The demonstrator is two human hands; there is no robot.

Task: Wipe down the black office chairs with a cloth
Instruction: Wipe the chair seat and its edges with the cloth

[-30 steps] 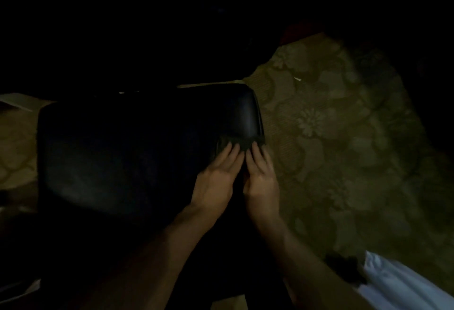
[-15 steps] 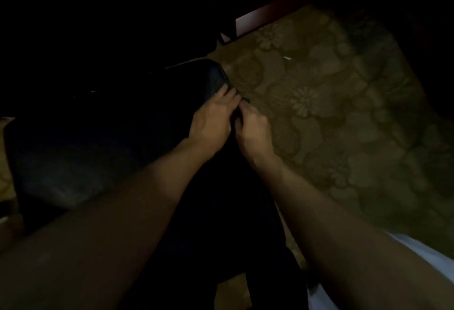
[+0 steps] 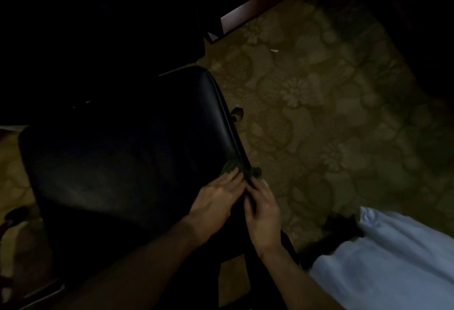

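a dark green crumpled cloth is pressed by the flat left hand and pinched by the right hand at the glossy black leather chair seat's right edge; firm strokes along the seam are advised.

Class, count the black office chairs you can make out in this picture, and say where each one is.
1: the chair fills the left and centre, its right edge under both hands. The dark surroundings may hide others.
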